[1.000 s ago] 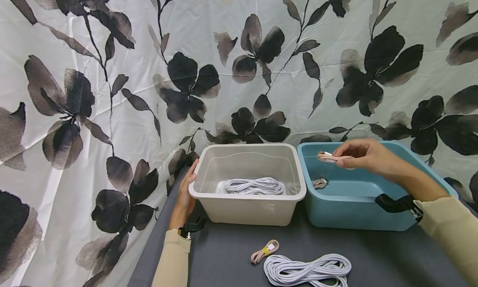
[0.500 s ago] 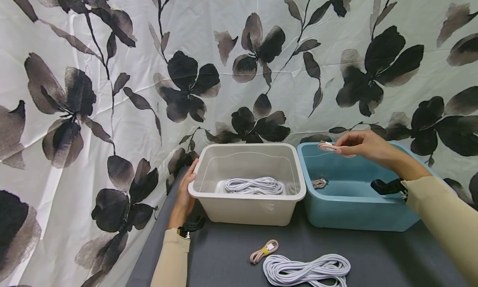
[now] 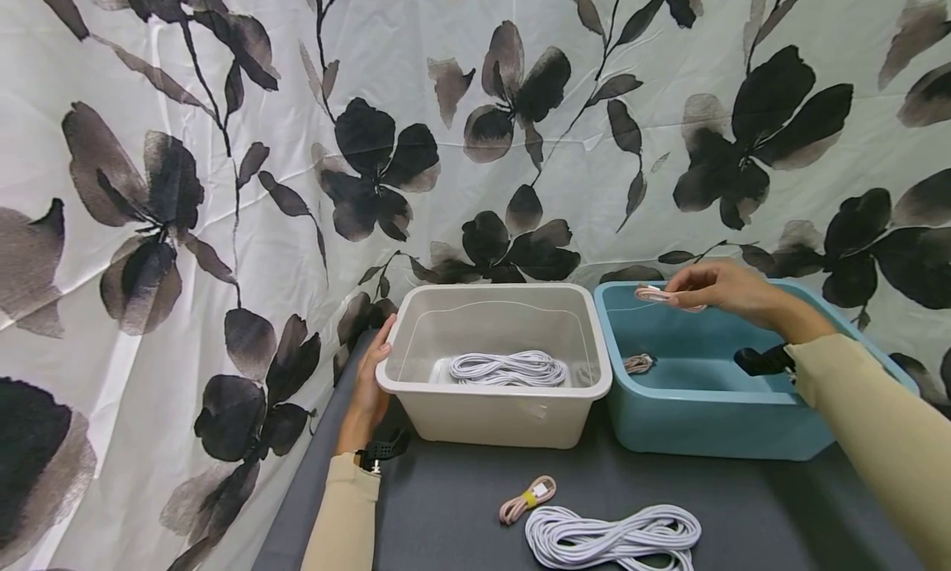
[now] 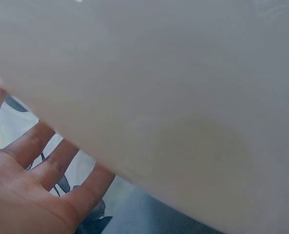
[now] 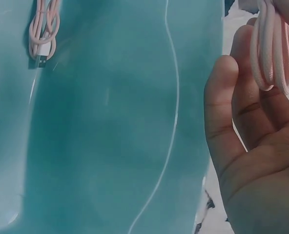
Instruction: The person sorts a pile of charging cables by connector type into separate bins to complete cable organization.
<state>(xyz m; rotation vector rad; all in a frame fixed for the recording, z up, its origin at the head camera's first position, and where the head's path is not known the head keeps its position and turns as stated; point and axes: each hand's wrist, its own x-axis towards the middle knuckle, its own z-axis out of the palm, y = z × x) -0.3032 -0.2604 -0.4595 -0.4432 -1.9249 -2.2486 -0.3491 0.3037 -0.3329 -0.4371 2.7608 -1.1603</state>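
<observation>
My right hand (image 3: 731, 293) pinches a coiled pink USB cable (image 3: 654, 294) above the blue bin (image 3: 721, 427). In the right wrist view, loops of that cable (image 5: 271, 53) hang beside my fingers. Another pink USB cable (image 3: 639, 363) lies inside the blue bin at its left end. My left hand (image 3: 367, 385) rests against the left side of the beige bin (image 3: 494, 418). In the left wrist view its fingers are spread along the bin's wall (image 4: 159, 107), and their tips are hidden behind it. A coiled white cable (image 3: 508, 368) lies inside the beige bin.
On the dark grey table (image 3: 438, 505), in front of the bins, lie a pink cable with a yellow tie (image 3: 529, 499) and a large white cable coil (image 3: 612, 536). Behind both bins hangs a white curtain with dark flowers (image 3: 505, 175).
My right hand has risen slightly with the pink USB cable, and its forearm has shifted left. The left hand stays against the beige bin.
</observation>
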